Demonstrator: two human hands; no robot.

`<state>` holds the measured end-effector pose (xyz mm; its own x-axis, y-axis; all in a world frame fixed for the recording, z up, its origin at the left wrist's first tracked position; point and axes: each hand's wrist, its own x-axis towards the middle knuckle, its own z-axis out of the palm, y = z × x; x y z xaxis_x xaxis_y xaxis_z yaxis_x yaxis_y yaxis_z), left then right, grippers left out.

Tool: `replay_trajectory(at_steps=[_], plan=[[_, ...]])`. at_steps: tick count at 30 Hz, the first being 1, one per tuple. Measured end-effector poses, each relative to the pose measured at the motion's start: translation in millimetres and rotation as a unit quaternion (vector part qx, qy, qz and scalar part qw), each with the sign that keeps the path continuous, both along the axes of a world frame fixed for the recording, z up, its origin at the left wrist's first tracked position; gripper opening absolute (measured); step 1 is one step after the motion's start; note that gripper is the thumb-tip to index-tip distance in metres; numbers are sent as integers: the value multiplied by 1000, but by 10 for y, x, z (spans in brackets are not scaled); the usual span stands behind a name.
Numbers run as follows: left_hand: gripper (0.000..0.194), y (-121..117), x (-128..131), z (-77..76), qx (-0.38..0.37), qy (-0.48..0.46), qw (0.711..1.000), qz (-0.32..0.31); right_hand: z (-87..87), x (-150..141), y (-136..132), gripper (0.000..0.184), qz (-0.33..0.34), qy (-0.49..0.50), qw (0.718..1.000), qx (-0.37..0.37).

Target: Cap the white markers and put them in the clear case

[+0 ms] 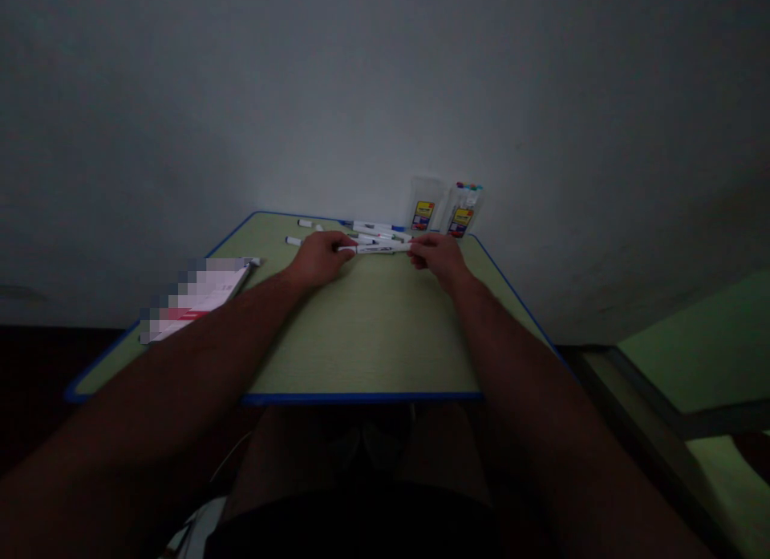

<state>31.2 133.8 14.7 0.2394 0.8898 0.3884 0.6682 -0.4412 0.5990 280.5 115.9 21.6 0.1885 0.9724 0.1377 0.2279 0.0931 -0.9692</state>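
Observation:
Near the back of the table, a white marker lies sideways between my two hands. My left hand pinches its left end, with thumb and fingers closed. At the other end, my right hand is closed on it with the fingertips. Just behind the hands, several white markers lie in a loose group, some with blue ends. Two more marker ends show left of my left hand, one being a dark-tipped marker; its other end is hidden.
Against the wall stand a clear plastic case with a yellow label and a similar case holding markers with coloured tops. A white and red box or booklet, partly blurred out, lies on the left of the blue-edged table.

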Motion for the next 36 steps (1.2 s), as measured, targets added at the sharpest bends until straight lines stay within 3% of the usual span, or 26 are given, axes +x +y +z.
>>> replay_trajectory(at_steps=[18, 36], plan=[[31, 14, -28, -30, -27, -18, 999, -1, -20, 21, -4, 7, 26, 18, 999, 3], [21, -1, -15, -28, -39, -51, 998, -2, -31, 39, -6, 6, 38, 50, 998, -4]])
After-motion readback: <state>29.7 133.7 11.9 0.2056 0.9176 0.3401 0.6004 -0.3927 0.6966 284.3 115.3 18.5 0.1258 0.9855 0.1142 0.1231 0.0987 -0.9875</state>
